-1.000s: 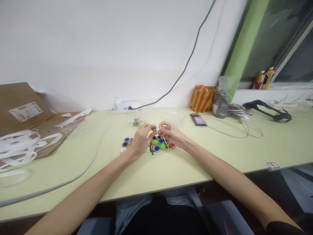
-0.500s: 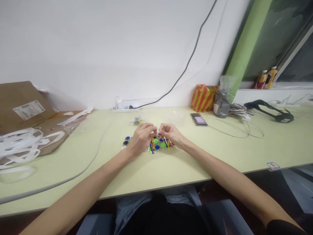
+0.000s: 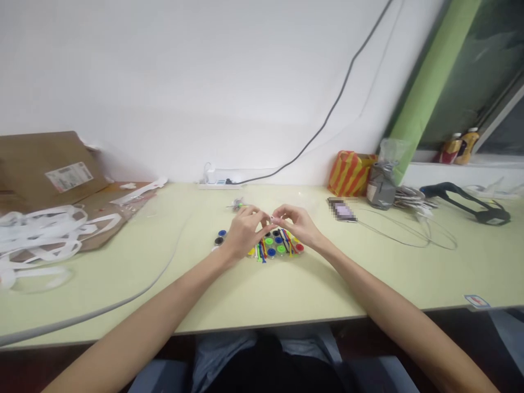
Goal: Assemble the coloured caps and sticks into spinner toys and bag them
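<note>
My left hand (image 3: pixel 245 229) and my right hand (image 3: pixel 298 222) meet fingertip to fingertip above the middle of the table. Both pinch a tiny white piece (image 3: pixel 272 219), mostly hidden by the fingers, so its kind does not show. Just below them lie several round discs in blue, green, black, yellow and red, among them a blue disc (image 3: pixel 271 252) and a red disc (image 3: pixel 299 248). Thin coloured plastic sticks (image 3: pixel 262 252) lie between the discs. Behind my left hand rests a small clear and green item (image 3: pixel 238 204), too blurred to name.
At the left, white straps (image 3: pixel 36 234) lie by an opened cardboard box (image 3: pixel 45 164). A grey cable (image 3: pixel 123 297) crosses the table. A power strip (image 3: pixel 219 185) is against the wall. Right: a phone (image 3: pixel 342 209), a striped bag (image 3: pixel 350 173), a black frame-like object (image 3: pixel 466 202).
The view has shifted, so the scene sits further right. My hands stay together at the white piece, with my right fingers now more bent over it and the red disc uncovered.
</note>
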A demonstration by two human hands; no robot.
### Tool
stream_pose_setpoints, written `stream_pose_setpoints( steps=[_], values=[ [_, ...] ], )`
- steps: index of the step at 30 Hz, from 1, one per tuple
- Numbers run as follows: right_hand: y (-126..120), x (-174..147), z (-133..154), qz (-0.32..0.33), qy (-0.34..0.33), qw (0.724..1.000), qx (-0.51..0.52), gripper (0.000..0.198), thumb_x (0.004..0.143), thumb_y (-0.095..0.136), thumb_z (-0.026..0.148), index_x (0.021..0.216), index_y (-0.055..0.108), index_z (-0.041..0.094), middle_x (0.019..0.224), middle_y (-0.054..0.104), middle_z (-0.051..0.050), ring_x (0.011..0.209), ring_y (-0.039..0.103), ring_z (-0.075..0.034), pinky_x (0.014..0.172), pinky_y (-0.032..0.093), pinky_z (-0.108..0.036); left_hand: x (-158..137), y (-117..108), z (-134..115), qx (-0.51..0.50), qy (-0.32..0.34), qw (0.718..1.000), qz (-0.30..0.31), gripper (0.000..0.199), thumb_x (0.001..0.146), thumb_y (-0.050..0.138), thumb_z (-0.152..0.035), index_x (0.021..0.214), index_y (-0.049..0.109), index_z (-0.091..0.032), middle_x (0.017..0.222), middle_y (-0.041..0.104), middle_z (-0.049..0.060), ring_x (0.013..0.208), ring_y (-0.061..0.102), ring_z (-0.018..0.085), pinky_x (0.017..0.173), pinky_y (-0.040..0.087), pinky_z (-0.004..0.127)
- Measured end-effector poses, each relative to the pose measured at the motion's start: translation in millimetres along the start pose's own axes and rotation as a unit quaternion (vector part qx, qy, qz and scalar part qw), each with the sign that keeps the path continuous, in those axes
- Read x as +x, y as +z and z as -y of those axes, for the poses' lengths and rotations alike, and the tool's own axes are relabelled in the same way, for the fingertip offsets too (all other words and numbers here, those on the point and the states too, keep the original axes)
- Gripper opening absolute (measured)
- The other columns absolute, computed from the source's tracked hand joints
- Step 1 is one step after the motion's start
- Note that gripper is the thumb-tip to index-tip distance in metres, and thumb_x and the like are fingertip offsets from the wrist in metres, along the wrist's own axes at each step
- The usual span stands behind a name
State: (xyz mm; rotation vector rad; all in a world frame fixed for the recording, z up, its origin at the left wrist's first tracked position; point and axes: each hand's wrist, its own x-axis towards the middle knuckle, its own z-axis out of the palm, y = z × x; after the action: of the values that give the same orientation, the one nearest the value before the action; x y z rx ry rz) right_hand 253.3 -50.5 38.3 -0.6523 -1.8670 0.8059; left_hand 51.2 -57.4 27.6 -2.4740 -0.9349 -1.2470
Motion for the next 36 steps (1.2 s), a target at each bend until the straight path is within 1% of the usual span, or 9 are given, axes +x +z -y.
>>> stream_pose_setpoints(
  steps=[3, 7, 11, 17, 19, 21, 24, 29, 36],
  values=[
    [-8, 19, -20, 0.029, -0.002, 0.998, -0.052, 0.027, 0.088, 0.067, 0.044, 0.089, 0.068, 0.017, 0.087, 0.071, -0.006, 0.082, 0.064, -0.018, 0.077, 0.049, -0.03, -3, 2, 5, 0.008, -0.035, 0.998, 0.045, 0.014, 0.097, 0.06, -0.032, 0.104, 0.064, -0.02, 0.086, 0.067, 0.003, 0.093, 0.061, 0.022, 0.088, 0.046, 0.039],
    [-13, 52, -49, 0.063, 0.03, 0.976, -0.208, 0.015, 0.09, 0.063, 0.028, 0.088, 0.068, 0.014, 0.086, 0.073, -0.007, 0.078, 0.064, -0.017, 0.072, 0.046, -0.027, -2, 0, 3, 0.029, -0.085, 0.994, 0.059, 0.04, 0.098, 0.053, -0.024, 0.138, 0.047, -0.02, 0.087, 0.066, 0.003, 0.101, 0.06, 0.025, 0.094, 0.045, 0.042],
    [-5, 63, -70, 0.122, 0.063, 0.93, -0.341, 0.007, 0.086, 0.062, 0.014, 0.085, 0.069, 0.013, 0.081, 0.071, -0.007, 0.072, 0.059, -0.016, 0.07, 0.042, -0.026, -1, -2, -1, 0.04, -0.089, 0.994, 0.04, 0.041, 0.095, 0.047, -0.013, 0.135, 0.049, -0.02, 0.09, 0.062, 0.004, 0.096, 0.059, 0.023, 0.092, 0.047, 0.04],
    [-19, 45, -59, 0.096, 0.037, 0.926, -0.363, 0.02, 0.09, 0.06, 0.017, 0.108, 0.068, 0.015, 0.093, 0.07, -0.008, 0.088, 0.058, -0.019, 0.08, 0.041, -0.029, -2, 2, 0, 0.033, -0.08, 0.996, 0.036, 0.037, 0.094, 0.048, -0.012, 0.129, 0.053, -0.021, 0.091, 0.059, 0.005, 0.093, 0.059, 0.023, 0.089, 0.048, 0.04],
    [-35, 33, -47, 0.115, 0.042, 0.935, -0.333, 0.015, 0.09, 0.06, 0.02, 0.1, 0.07, 0.015, 0.089, 0.069, -0.007, 0.084, 0.058, -0.018, 0.078, 0.042, -0.028, -2, 4, 2, 0.028, -0.085, 0.995, 0.032, 0.036, 0.093, 0.048, -0.012, 0.127, 0.055, -0.021, 0.091, 0.059, 0.005, 0.093, 0.059, 0.023, 0.089, 0.048, 0.039],
    [-52, 20, -36, 0.184, 0.076, 0.942, -0.27, 0.014, 0.089, 0.062, 0.026, 0.091, 0.07, 0.014, 0.081, 0.068, -0.005, 0.073, 0.057, -0.016, 0.07, 0.042, -0.027, -3, 5, 4, 0.025, -0.091, 0.995, 0.029, 0.034, 0.093, 0.048, -0.012, 0.125, 0.056, -0.021, 0.093, 0.06, 0.006, 0.093, 0.06, 0.023, 0.09, 0.048, 0.039],
    [-70, 6, -24, 0.249, 0.127, 0.935, -0.219, 0.021, 0.085, 0.067, 0.034, 0.089, 0.07, 0.014, 0.07, 0.064, -0.001, 0.063, 0.054, -0.014, 0.059, 0.039, -0.025, -3, 5, 6, 0.015, -0.096, 0.995, 0.024, 0.036, 0.093, 0.047, -0.012, 0.128, 0.054, -0.02, 0.096, 0.061, 0.006, 0.098, 0.06, 0.024, 0.094, 0.047, 0.04],
    [-72, -1, -20, 0.252, 0.161, 0.927, -0.227, 0.016, 0.079, 0.07, 0.03, 0.083, 0.071, 0.014, 0.071, 0.066, -0.002, 0.059, 0.055, -0.013, 0.054, 0.038, -0.024, -2, 3, 4, -0.021, -0.096, 0.995, 0.033, 0.051, 0.093, 0.047, -0.013, 0.142, 0.039, -0.019, 0.088, 0.061, 0.002, 0.107, 0.06, 0.024, 0.102, 0.044, 0.043],
    [-80, -4, -21, 0.225, 0.201, 0.919, -0.255, 0.006, 0.077, 0.069, 0.022, 0.078, 0.07, 0.016, 0.071, 0.068, -0.003, 0.055, 0.056, -0.013, 0.052, 0.038, -0.025, -3, 6, 2, -0.028, -0.085, 0.995, 0.044, 0.048, 0.094, 0.047, -0.014, 0.141, 0.042, -0.018, 0.09, 0.062, 0.004, 0.103, 0.06, 0.023, 0.103, 0.044, 0.043]
  ],
)
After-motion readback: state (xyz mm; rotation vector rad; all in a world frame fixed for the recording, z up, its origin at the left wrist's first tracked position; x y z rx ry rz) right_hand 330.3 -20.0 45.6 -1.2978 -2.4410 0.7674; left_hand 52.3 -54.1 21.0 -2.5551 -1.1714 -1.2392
